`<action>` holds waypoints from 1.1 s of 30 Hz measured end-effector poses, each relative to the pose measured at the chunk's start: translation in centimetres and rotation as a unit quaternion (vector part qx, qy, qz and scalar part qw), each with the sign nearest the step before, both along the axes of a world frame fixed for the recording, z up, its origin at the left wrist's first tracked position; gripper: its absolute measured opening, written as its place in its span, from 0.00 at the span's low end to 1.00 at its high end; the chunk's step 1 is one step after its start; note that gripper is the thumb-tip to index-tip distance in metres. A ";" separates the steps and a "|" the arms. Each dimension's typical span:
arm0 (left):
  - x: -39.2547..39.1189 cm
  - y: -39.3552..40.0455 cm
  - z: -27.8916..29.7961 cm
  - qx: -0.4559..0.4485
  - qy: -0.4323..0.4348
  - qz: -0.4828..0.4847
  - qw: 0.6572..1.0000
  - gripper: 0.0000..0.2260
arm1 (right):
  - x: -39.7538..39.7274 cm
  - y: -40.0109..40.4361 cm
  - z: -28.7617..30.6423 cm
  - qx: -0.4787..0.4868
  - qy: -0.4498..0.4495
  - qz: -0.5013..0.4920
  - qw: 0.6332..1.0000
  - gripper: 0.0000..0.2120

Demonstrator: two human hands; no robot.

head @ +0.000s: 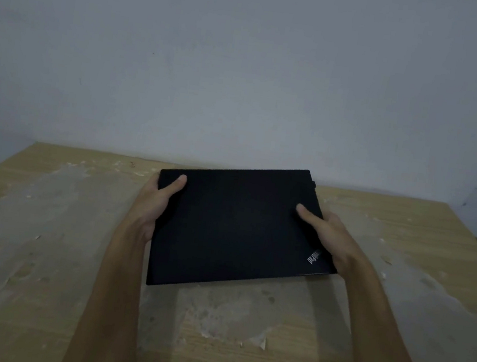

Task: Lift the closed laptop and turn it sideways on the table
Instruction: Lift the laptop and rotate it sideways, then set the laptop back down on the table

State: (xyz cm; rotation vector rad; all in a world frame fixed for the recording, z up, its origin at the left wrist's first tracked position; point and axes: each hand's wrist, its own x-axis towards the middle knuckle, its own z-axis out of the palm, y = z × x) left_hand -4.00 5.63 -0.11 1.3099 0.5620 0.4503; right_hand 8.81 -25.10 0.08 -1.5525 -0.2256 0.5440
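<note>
A closed black laptop [234, 228] is held over the middle of the wooden table [46, 217], its lid up and slightly rotated, with its far right corner reaching past the table's back edge in the view. A small silver logo sits near its right front corner. My left hand [153, 203] grips the left edge, thumb on top of the lid. Along the right edge, my right hand [329, 237] holds on with the thumb lying on the lid. The fingers of both hands are hidden under the laptop.
The tabletop is worn, with pale scraped patches and flakes of peeling surface. A plain grey wall [246, 61] rises directly behind the table's back edge. The room is dim.
</note>
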 end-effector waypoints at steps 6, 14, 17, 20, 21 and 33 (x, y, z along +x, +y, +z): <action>0.3 -0.3 0.4 0.000 -0.026 -0.009 1.000 0.18 | 0.4 0.5 -0.1 0.066 -0.011 -0.074 0.995 0.12; 0.5 -0.2 -0.9 0.125 -0.003 -0.061 0.990 0.19 | 0.8 1.9 -1.4 0.080 0.001 -0.167 0.983 0.13; 1.2 -0.8 -1.9 0.161 0.006 -0.013 0.987 0.18 | 1.0 2.0 -2.0 0.055 -0.003 -0.168 0.984 0.12; 1.2 -0.9 -3.1 0.177 0.027 0.008 0.984 0.17 | 1.4 2.3 -2.8 0.030 -0.010 -0.174 0.984 0.11; 1.2 -0.9 -3.4 0.181 0.032 0.014 0.983 0.18 | 1.5 2.4 -3.2 0.018 -0.012 -0.178 0.984 0.11; 1.2 -2.6 -5.5 0.259 0.050 0.069 0.962 0.17 | 2.5 2.2 -4.5 -0.120 -0.121 -0.118 0.978 0.20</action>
